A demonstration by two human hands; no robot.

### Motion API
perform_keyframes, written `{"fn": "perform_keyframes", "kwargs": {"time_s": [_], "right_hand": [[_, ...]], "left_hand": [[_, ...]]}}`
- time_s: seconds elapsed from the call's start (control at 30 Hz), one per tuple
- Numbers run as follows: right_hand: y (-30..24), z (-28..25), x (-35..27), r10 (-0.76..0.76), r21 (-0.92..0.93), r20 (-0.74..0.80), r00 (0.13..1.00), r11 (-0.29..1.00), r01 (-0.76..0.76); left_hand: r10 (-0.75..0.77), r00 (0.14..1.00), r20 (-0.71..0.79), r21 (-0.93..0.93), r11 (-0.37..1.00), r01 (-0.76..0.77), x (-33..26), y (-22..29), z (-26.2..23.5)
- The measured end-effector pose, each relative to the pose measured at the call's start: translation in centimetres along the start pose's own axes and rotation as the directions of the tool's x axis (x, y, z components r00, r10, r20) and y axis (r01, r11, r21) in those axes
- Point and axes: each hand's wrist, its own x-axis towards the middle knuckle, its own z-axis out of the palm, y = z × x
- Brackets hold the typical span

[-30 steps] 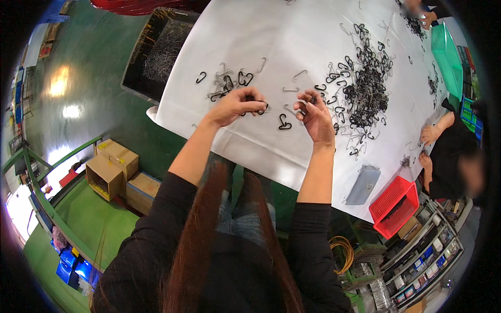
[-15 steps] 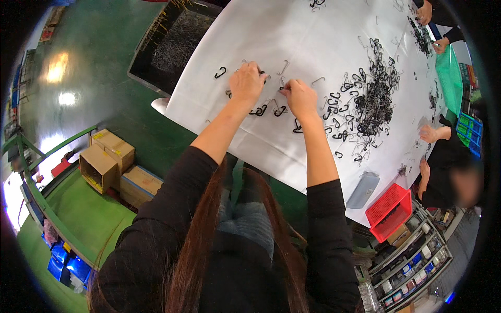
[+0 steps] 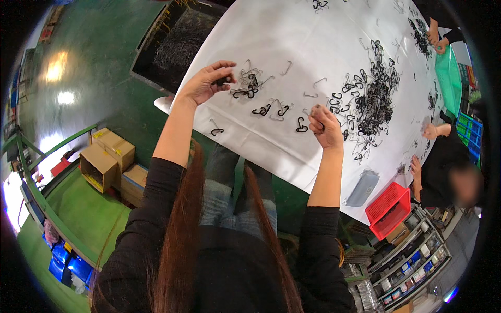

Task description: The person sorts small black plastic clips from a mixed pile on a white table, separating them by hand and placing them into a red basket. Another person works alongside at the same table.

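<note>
My left hand (image 3: 206,84) is raised over the left edge of the white table (image 3: 250,31), its fingers bent round what looks like a black hook (image 3: 224,81). Just right of it lies a small cluster of black hooks and thin wire hooks (image 3: 251,87). My right hand (image 3: 326,128) has its fingers curled in near the front edge; what they hold, if anything, is hidden. Close by its left side a black hook (image 3: 301,125) rests on the table. Between the hands sit more hooks (image 3: 262,110). Right of my right hand spreads a large pile of hooks (image 3: 377,99).
A dark bin of wire pieces (image 3: 182,44) stands beyond the table's left edge. A grey case (image 3: 362,189) and a red basket (image 3: 387,208) sit at the near right. Other people's hands (image 3: 430,131) work along the right side. Cardboard boxes (image 3: 99,166) stand at left.
My hands have moved apart: the left went left, the right went right and nearer to me. The cluster of hooks by my left hand now shows.
</note>
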Motion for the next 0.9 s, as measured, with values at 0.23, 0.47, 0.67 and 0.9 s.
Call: {"fn": "perform_keyframes", "kwargs": {"time_s": [0.23, 0.47, 0.67, 0.9], "right_hand": [[0.6, 4.5, 3.8, 0.086, -0.242, 0.059, 0.995, 0.968, -0.070], [5.5, 12.5, 11.1, -0.424, -0.991, -0.102, 0.900, 0.120, -0.056], [0.8, 8.2, 8.9, -0.275, -0.919, -0.184, 0.944, 0.388, -0.066], [-0.8, 4.1, 5.9, -0.031, -0.555, -0.298, 0.954, 0.819, -0.146]], "left_hand": [[0.522, 0.798, -0.301, 0.749, 0.647, -0.140, 2.1, -2.5, -2.1], [0.713, 0.682, -0.162, 0.914, 0.370, -0.169, 3.0, -4.9, 0.5], [0.315, 0.943, -0.108, 0.631, 0.755, -0.180, 2.9, -2.2, -1.3], [0.200, 0.921, 0.335, -0.332, 0.939, -0.084, 0.8, -1.1, -2.3]]}}
